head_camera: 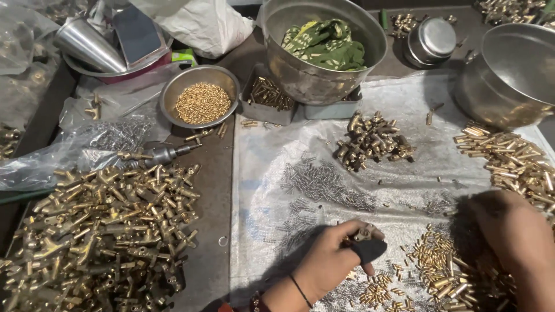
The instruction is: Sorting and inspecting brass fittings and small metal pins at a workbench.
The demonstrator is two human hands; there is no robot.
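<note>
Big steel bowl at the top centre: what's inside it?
The big steel bowl holds a crumpled green and yellow cloth. Anything beneath the cloth is covered, and the near wall hides the bowl's bottom.

Dark worktable (211, 173), clear plastic sheet (324, 144)

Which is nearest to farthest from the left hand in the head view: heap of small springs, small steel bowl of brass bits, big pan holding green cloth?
From the left hand:
1. Heap of small springs, just above the hand on the plastic sheet.
2. Small steel bowl of brass bits, up and to the left.
3. Big pan holding green cloth, top centre, slightly farther.
</note>
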